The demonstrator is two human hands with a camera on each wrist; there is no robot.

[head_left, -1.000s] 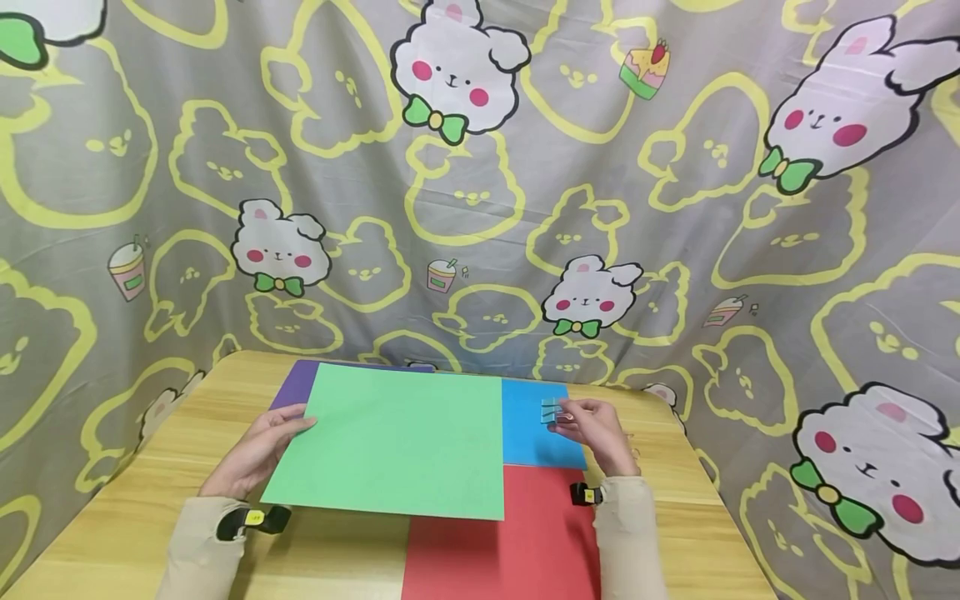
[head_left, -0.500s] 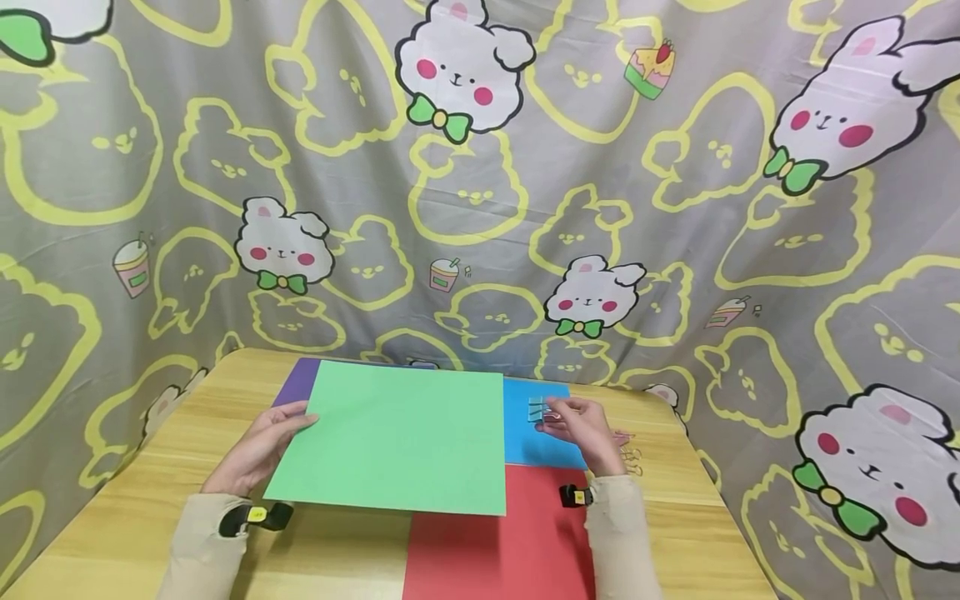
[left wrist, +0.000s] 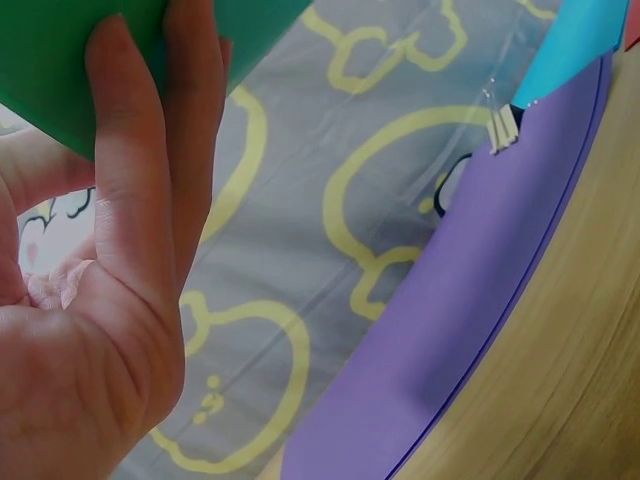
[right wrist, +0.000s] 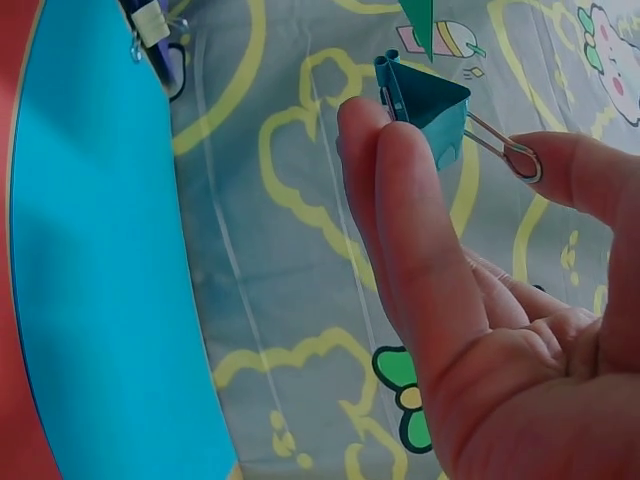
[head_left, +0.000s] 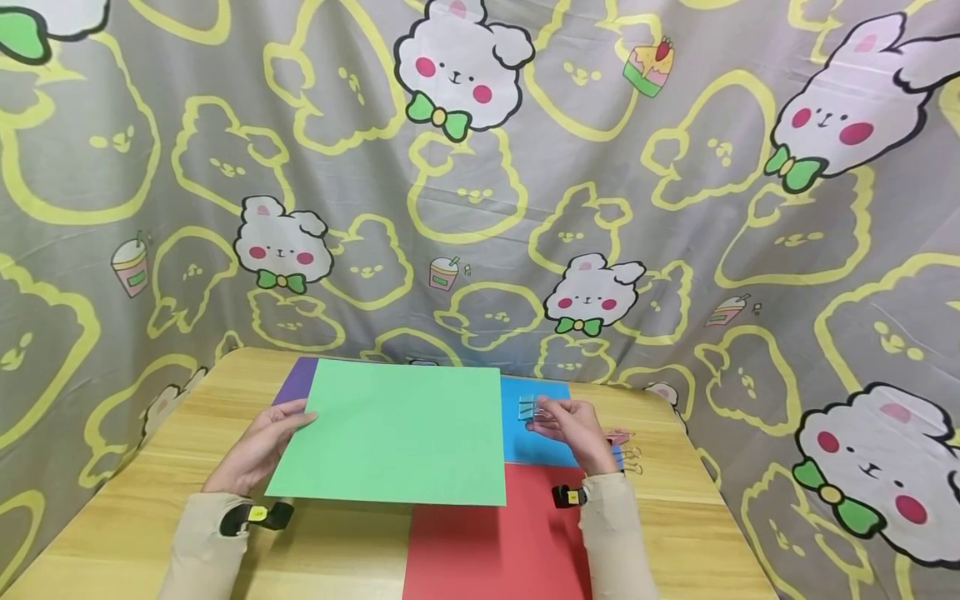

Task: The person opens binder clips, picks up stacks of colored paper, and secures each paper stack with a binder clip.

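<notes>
A light green sheet [head_left: 397,433] is held up above the table, its left edge pinched between the thumb and fingers of my left hand [head_left: 255,450]. In the left wrist view, fingers lie along one face of the green sheet [left wrist: 45,70]. Just off the sheet's right edge, my right hand [head_left: 577,429] pinches a teal binder clip [head_left: 527,407]. The right wrist view shows my thumb on a wire handle of this binder clip [right wrist: 435,110] and fingers on the other side. A small gap separates clip and green sheet.
On the wooden table [head_left: 330,550] lie a blue sheet [head_left: 543,442], a red sheet [head_left: 498,554] and purple sheets [left wrist: 450,300]. A pale binder clip [left wrist: 503,128] sits at the purple edge. Several loose clips [head_left: 632,458] lie right. A patterned curtain [head_left: 480,208] hangs behind.
My right hand has moved left with the binder clip, closer to the green sheet, uncovering loose clips on the right. The green sheet's near edge has risen slightly; my left hand stays nearly still.
</notes>
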